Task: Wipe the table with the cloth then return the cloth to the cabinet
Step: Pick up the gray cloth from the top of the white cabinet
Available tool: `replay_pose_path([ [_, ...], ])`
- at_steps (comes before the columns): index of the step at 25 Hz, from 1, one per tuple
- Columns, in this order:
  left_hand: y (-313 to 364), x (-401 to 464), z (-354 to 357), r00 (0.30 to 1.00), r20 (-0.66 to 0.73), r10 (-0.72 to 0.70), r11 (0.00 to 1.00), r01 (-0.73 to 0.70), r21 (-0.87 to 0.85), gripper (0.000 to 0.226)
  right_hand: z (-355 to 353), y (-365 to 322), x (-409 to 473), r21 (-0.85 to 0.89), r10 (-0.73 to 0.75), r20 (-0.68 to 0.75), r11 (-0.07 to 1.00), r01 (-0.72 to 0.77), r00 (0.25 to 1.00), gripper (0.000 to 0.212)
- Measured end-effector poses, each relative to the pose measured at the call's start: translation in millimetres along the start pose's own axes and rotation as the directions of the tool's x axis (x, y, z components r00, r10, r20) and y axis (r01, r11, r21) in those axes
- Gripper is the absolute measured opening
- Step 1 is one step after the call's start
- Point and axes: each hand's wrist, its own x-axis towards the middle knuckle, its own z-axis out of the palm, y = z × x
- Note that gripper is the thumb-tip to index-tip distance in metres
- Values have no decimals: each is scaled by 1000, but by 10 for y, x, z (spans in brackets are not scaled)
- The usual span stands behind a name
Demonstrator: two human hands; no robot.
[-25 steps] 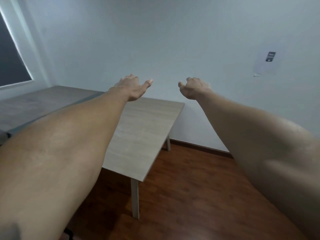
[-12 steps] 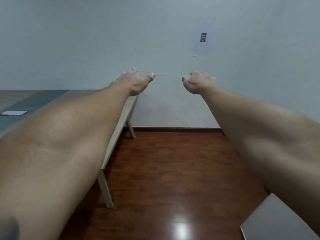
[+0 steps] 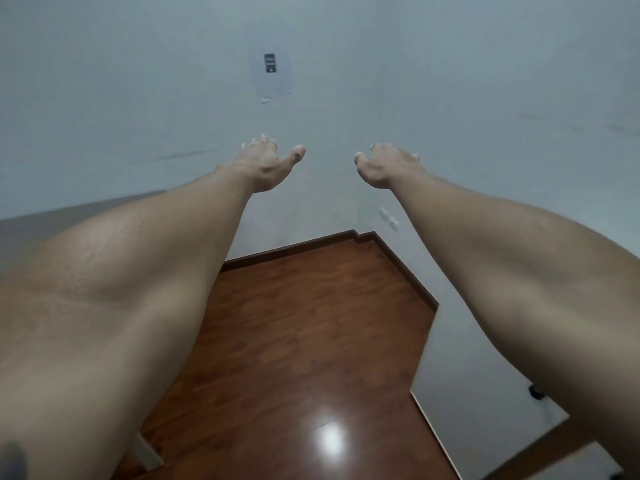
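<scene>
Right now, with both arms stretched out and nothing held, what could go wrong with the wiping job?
1. No cloth shows, and both the left hand and the right hand are bare, so wiping cannot start.
2. Only a sliver of the table shows at the left edge, so the person may be facing away from it.
3. The glossy floor might be slippery.

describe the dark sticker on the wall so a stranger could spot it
Start at the pale wall facing the camera, above the outstretched left hand. A faint sheet of paper hangs there, and the small dark rectangular sticker sits near its top, the only dark mark there.
</scene>
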Motion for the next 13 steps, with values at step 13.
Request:
replay_pose_path([
  [13,2244,1073,1230,848,159,506,862,-497,-98,94,186,2415,-75,-23,491,-40,870,-493,870,53],
])
